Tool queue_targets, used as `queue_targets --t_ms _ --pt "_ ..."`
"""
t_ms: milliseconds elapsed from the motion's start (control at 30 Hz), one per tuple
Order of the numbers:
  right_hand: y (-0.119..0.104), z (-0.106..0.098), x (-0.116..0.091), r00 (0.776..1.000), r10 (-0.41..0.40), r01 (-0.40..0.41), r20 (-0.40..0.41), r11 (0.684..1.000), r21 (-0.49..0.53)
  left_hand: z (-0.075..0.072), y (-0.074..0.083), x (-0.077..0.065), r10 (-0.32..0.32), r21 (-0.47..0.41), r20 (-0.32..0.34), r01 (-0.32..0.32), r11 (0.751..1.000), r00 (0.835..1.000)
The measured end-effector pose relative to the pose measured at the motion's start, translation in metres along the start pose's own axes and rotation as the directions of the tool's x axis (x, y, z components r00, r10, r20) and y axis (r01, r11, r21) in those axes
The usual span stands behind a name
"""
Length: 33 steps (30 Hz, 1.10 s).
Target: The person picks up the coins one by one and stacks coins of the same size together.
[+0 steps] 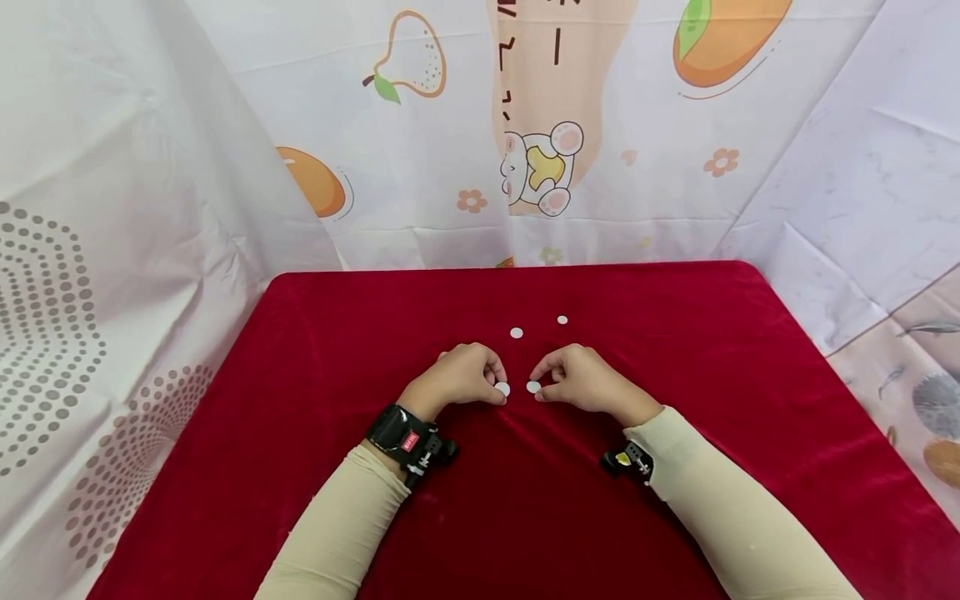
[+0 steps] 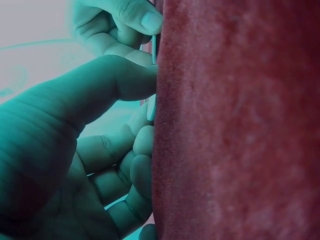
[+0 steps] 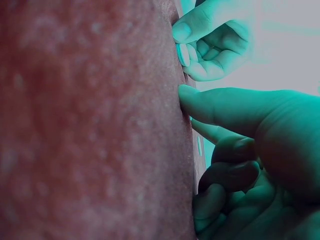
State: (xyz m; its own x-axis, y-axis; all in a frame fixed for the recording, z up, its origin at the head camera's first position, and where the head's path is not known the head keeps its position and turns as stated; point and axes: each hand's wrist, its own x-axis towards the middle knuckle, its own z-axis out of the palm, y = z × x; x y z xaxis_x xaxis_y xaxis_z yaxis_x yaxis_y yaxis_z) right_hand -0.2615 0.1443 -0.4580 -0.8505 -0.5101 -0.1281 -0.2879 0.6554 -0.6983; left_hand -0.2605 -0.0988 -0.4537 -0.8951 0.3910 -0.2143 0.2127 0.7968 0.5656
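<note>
In the head view my left hand (image 1: 467,375) pinches a small white disc (image 1: 502,389) between thumb and index finger, low at the red cloth. Facing it, a short gap away, my right hand (image 1: 585,382) pinches a second white disc (image 1: 533,387) the same way. From the left wrist, the left hand's disc (image 2: 151,107) shows as a tilted, thin edge beside the thumb. The right wrist view shows that disc (image 3: 183,55) edge-on between the left fingertips, while the right thumb hides most of its own disc.
Farther back on the red cloth (image 1: 360,325) lie two more white discs, one (image 1: 517,332) just beyond the hands and a smaller-looking one (image 1: 562,320) to its right. A printed white curtain (image 1: 420,167) hangs behind the table and along its sides.
</note>
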Motion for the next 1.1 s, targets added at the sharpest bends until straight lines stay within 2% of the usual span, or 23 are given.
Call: queue_targets --t_ms 533,1100 --pt "0.0007 0.0006 0.0014 1.000 0.026 -0.026 0.004 0.999 0.024 -0.0020 0.0018 -0.0016 0.010 0.012 0.014 -0.011 1.000 1.000" --pt "0.0018 0.0007 0.0003 1.000 -0.006 0.006 0.000 1.000 0.023 -0.0010 0.0009 -0.0006 0.010 0.005 0.014 -0.010 1.000 1.000"
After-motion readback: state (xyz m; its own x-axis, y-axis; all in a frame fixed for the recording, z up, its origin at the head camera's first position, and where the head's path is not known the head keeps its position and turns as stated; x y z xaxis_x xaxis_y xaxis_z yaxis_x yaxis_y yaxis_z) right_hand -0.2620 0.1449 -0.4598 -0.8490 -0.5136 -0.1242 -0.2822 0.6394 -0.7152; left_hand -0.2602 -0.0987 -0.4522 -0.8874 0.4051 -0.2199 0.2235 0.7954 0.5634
